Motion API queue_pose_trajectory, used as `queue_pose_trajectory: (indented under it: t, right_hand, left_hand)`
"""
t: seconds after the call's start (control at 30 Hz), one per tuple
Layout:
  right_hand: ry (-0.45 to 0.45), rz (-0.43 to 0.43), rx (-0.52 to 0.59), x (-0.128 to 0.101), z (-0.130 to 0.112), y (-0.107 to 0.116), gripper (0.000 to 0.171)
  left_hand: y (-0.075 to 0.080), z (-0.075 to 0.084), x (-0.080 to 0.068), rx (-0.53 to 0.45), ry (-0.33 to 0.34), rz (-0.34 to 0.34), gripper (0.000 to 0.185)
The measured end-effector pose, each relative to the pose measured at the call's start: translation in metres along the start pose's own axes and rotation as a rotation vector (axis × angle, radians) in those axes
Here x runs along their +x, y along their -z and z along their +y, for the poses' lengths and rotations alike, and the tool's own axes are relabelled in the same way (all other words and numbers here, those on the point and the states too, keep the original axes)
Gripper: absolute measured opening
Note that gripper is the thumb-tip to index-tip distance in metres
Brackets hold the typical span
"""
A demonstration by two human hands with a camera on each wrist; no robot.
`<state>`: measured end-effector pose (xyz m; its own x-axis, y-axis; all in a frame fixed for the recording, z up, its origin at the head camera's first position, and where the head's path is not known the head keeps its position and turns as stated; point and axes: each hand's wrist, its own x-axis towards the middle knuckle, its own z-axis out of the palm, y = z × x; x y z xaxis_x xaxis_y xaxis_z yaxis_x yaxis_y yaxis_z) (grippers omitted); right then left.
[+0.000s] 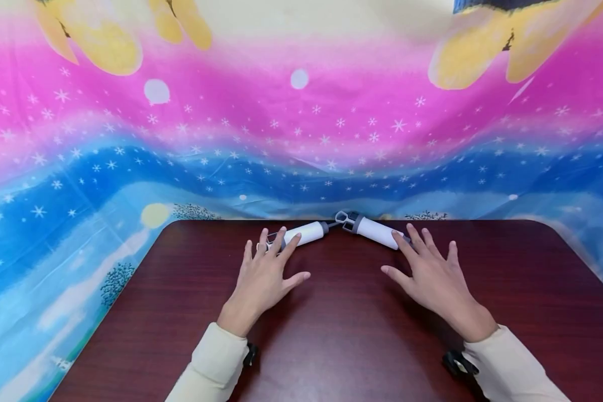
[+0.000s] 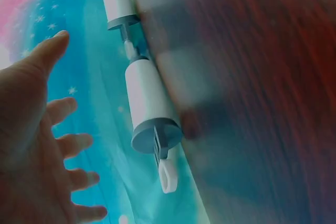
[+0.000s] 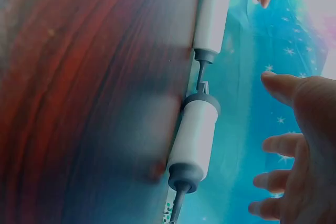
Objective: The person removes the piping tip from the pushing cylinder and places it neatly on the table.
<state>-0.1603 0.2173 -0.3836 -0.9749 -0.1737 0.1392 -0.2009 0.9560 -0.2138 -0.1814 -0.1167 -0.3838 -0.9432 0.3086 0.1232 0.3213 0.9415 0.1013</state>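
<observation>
At the dark wooden table's (image 1: 352, 329) far edge, left hand (image 1: 264, 277) and right hand (image 1: 432, 276) are hovering, fingers spread and holding nothing, beside two white cylindrical lint rollers (image 1: 305, 233) (image 1: 377, 230); only the wrist views are showing their grey end caps (image 2: 156, 135).

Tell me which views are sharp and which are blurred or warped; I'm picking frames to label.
Head view: sharp on both hands, left hand and right hand, and on the two white rollers; wide-lens bending bows the table edge and backdrop. Left wrist view: roller fairly clear, table surface smeared. Right wrist view: roller clear, wood blurred with pale reflections.
</observation>
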Motion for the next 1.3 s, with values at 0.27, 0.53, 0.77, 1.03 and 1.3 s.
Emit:
queue_pose_trajectory:
  t: [0.27,0.53,0.77,1.03,1.3]
  right_hand:
    - [0.018,0.011,0.003,0.011,0.006,0.001,0.085]
    - [0.011,0.026,0.010,0.023,0.018,0.002,0.084]
    - [0.051,0.082,0.021,0.034,0.031,-0.003,0.078]
    - [0.033,0.067,0.078,0.041,0.044,-0.007,0.075]
    - [0.025,0.029,0.094,0.052,0.053,-0.009,0.074]
  left_hand:
    - [-0.003,0.013,0.026,0.015,-0.184,0.066,0.076]
    - [-0.001,0.037,0.057,0.055,-0.315,0.095,0.073]
    - [-0.008,0.058,0.085,0.036,-0.417,0.134,0.070]
    - [-0.017,0.080,0.112,0.043,-0.460,0.075,0.071]
    - [-0.024,0.094,0.139,0.039,-0.520,0.044,0.072]
